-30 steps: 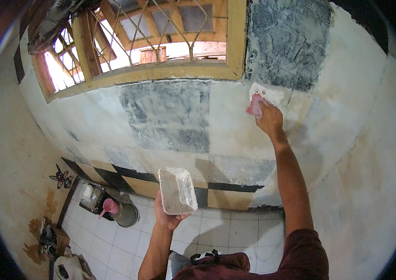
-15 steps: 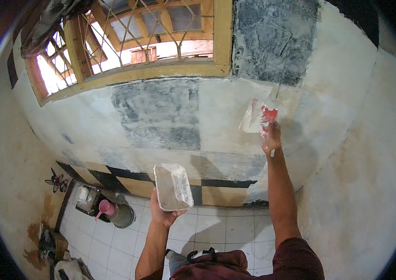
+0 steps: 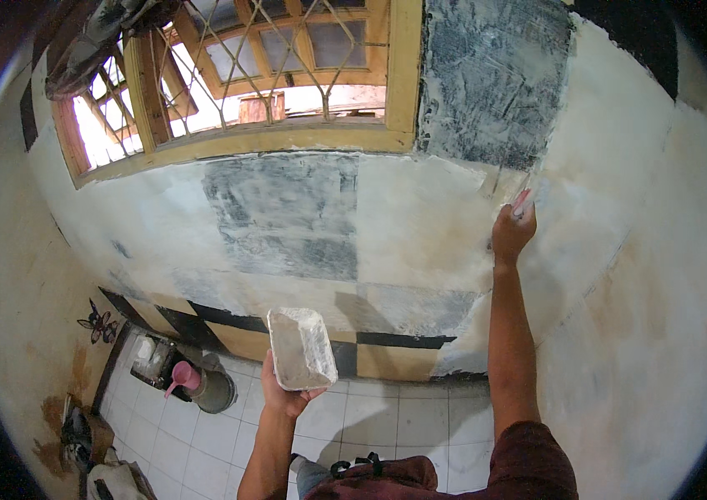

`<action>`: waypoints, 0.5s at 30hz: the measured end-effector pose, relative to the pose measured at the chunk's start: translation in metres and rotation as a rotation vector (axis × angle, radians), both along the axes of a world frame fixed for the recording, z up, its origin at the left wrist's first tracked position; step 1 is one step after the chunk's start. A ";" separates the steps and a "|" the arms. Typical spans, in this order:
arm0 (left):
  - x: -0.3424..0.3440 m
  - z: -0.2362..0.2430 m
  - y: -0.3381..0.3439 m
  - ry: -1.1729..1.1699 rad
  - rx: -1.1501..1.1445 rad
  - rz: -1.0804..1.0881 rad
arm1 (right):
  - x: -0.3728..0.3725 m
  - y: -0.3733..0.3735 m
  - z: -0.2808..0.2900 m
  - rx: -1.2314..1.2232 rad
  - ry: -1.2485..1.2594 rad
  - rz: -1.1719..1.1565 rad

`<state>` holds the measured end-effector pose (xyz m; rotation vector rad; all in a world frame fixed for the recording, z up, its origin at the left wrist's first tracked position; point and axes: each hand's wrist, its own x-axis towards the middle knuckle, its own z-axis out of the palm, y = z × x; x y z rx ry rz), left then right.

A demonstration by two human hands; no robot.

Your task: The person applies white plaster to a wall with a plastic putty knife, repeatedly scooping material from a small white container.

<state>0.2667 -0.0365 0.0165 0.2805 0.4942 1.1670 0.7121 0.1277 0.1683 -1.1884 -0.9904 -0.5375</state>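
My left hand (image 3: 283,392) holds a rectangular white tray of pale putty (image 3: 299,348) at waist height, tilted up toward the wall. My right hand (image 3: 510,231) is raised against the wall (image 3: 420,225) and grips a putty scraper with a reddish handle (image 3: 523,200); its blade lies flat on the pale plaster, just under a dark grey patch (image 3: 491,79). A second grey patch (image 3: 287,212) lies below the window, to the left of that hand.
A yellow-framed window with a diamond grille (image 3: 245,75) fills the upper left. On the white tiled floor (image 3: 395,425) stand a grey bucket with a pink scoop (image 3: 203,385) and a small box (image 3: 149,358). Bags lie at the lower left (image 3: 95,458).
My right hand with the scraper has moved to the right and slightly up along the wall. The tray in my left hand has stayed about level.
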 end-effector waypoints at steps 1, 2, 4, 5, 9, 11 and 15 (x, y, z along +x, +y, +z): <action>-0.003 0.004 -0.004 0.010 -0.001 0.022 | -0.010 0.003 0.003 -0.004 -0.030 -0.058; -0.004 0.008 -0.007 0.020 0.001 0.039 | -0.020 0.012 0.005 0.039 -0.045 -0.045; -0.006 0.010 -0.007 0.036 0.029 0.054 | -0.048 0.040 0.007 0.030 -0.073 -0.011; -0.008 0.010 -0.007 0.047 0.040 0.062 | -0.065 0.057 0.005 -0.025 -0.084 0.014; -0.005 0.010 -0.002 0.009 0.119 0.031 | -0.170 0.089 -0.013 -0.295 -0.462 0.206; -0.003 0.014 -0.002 0.026 0.101 0.045 | -0.205 0.073 -0.015 -0.254 -0.481 0.321; -0.002 0.015 0.004 0.061 0.052 0.033 | -0.157 0.043 -0.028 -0.325 -0.089 0.452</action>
